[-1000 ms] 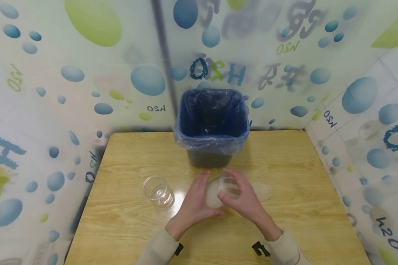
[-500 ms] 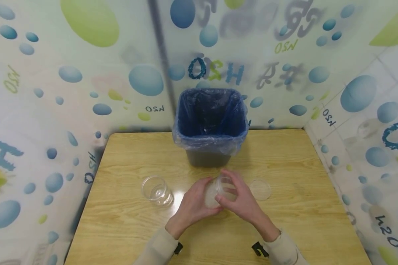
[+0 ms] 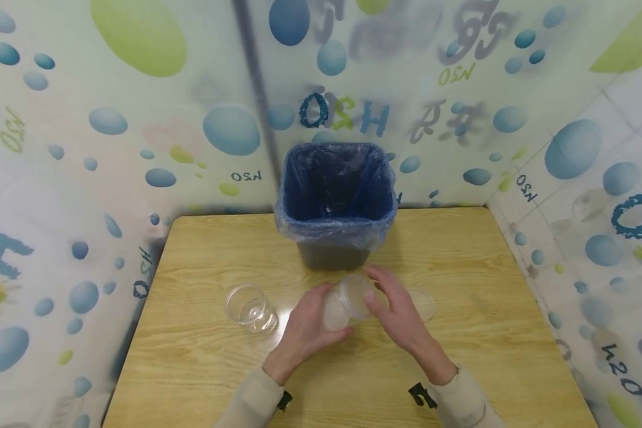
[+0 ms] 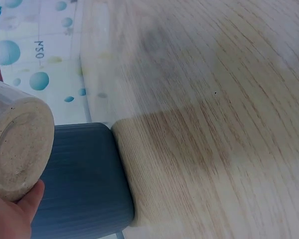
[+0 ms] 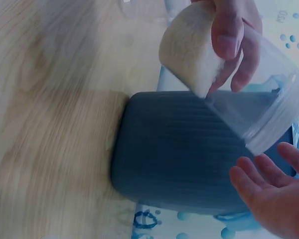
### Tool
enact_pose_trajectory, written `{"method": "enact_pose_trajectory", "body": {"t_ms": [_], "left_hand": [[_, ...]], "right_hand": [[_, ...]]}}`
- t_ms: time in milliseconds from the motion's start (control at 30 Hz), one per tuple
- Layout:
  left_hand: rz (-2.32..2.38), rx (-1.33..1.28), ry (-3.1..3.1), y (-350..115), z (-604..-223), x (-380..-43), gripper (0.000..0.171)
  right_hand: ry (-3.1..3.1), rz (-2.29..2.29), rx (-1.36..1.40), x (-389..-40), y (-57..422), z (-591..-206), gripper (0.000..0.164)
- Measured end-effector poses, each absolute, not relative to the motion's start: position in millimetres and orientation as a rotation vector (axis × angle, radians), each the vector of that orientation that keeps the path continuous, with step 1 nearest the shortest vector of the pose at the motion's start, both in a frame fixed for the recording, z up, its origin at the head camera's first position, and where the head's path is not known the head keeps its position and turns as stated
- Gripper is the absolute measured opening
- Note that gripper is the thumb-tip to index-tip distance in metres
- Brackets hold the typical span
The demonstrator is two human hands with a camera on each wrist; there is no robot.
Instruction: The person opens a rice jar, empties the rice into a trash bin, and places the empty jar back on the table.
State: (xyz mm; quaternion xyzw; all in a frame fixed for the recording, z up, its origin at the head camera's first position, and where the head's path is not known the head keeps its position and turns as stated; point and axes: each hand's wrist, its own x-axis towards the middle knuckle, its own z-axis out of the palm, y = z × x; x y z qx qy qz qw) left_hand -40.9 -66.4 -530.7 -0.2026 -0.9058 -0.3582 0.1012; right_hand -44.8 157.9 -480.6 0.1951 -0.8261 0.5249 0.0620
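My left hand (image 3: pixel 307 324) grips a clear jar (image 3: pixel 336 310) by its body and holds it tilted above the table. In the right wrist view, off-white grainy stuff (image 5: pixel 189 47) fills the base end, and the clear rim end (image 5: pixel 279 119) points toward my right hand. Whether a lid covers that end, I cannot tell. The jar's round base (image 4: pixel 22 149) faces the left wrist camera. My right hand (image 3: pixel 401 312) is beside the rim, its fingers (image 5: pixel 264 174) spread and slightly bent, holding nothing. A thin clear disc (image 3: pixel 422 304) lies on the table, partly behind that hand.
A clear cup (image 3: pixel 252 309) stands on the wooden table (image 3: pixel 203 368), left of my hands. Behind them is a dark bin (image 3: pixel 334 255) with a blue liner bag (image 3: pixel 337 217). Patterned walls (image 3: pixel 192 119) border the table at the back and sides.
My right hand's fingers were around the jar's rim and have come away to the right. The jar has tipped, turning its rim end upward and more toward the head camera.
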Motion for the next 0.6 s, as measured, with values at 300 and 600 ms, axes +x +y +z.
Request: {"method": "enact_pose_trajectory", "body": {"t_ms": [300,600], "left_hand": [[-1.029,-0.624,-2.622,-63.5,-530.4,-42.4,0.094],[-0.996,-0.634,-2.573,-59.4,-530.6,-41.0,0.091]], "right_hand": [[-2.551,1.539,0.553,-42.8,138.7,-475.0,0.053],[-2.491,1.464,0.485,-40.6,117.2,-473.9,0.04]]}}
